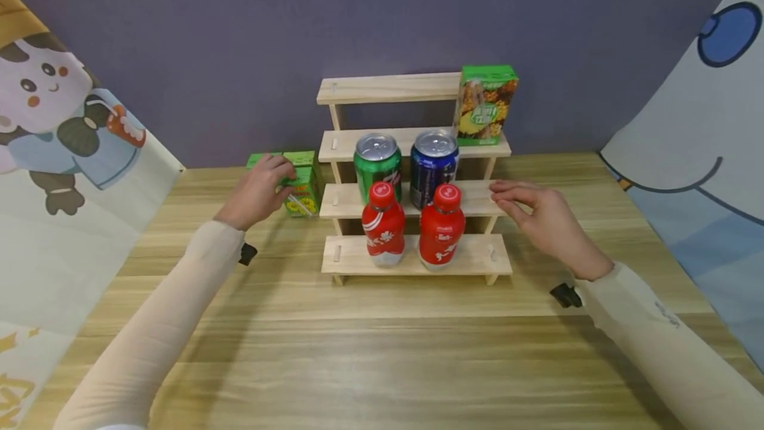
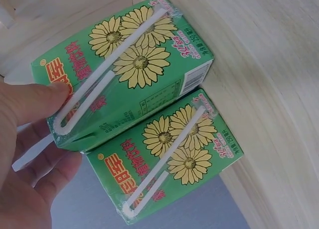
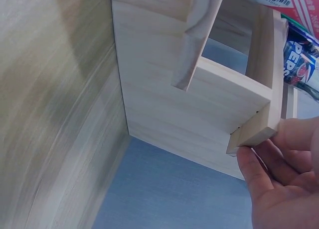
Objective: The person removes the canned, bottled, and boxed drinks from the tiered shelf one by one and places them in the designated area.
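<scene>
My left hand grips a green drink carton left of the stepped wooden shelf; in the left wrist view the thumb lies on its front and fingers curl at its side. Beside it stands a second green carton; both have yellow flowers and a white straw. At the shelf's right, my right hand pinches the end of a board between thumb and fingers. Two red bottles stand on the lowest step. A green can and a blue Pepsi can are one step higher.
A green and brown snack box stands upright at the right of the third step. Behind the shelf rises a dark blue-grey wall. The wood-grain table spreads in front, between cartoon-printed panels at both sides.
</scene>
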{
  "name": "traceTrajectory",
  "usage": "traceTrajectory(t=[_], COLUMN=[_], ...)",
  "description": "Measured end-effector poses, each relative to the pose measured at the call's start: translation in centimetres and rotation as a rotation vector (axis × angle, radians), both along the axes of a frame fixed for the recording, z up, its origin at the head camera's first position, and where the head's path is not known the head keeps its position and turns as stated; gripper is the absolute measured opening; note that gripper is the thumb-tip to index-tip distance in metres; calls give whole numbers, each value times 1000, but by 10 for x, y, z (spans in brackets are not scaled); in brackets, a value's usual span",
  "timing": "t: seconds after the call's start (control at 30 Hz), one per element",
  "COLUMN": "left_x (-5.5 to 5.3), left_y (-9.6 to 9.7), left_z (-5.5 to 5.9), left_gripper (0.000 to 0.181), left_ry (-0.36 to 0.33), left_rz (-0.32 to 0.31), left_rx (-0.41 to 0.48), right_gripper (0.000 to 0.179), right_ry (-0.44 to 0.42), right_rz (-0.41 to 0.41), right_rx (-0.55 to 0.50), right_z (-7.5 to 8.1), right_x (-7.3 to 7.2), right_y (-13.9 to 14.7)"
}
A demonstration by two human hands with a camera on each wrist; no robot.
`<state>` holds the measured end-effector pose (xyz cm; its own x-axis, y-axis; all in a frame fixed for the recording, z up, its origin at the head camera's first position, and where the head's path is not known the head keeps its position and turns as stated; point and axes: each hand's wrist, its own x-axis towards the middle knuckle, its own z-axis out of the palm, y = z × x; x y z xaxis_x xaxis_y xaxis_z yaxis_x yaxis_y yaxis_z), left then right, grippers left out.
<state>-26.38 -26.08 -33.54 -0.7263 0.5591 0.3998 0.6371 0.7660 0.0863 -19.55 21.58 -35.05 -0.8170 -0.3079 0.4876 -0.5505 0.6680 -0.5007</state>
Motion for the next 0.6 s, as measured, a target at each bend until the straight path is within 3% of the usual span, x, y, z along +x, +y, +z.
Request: traceTrajectory(t=[0.3, 0.4, 0.6], left_x=[5, 11, 24], left_y=[1, 6, 29], left_z=[4, 17, 57], left_gripper=[24, 27, 25], left_ry=[-44, -36, 45], left_rz=[19, 0, -47], left_rx=[21, 65, 121], right_gripper=[14, 14, 14], right_ry=[-23, -25, -38], right_rz=[-12, -12, -16], right_rx=[-3, -1, -2], right_z=[-1, -1, 1], right_x=[1, 1, 3], right_y=[-1, -1, -1])
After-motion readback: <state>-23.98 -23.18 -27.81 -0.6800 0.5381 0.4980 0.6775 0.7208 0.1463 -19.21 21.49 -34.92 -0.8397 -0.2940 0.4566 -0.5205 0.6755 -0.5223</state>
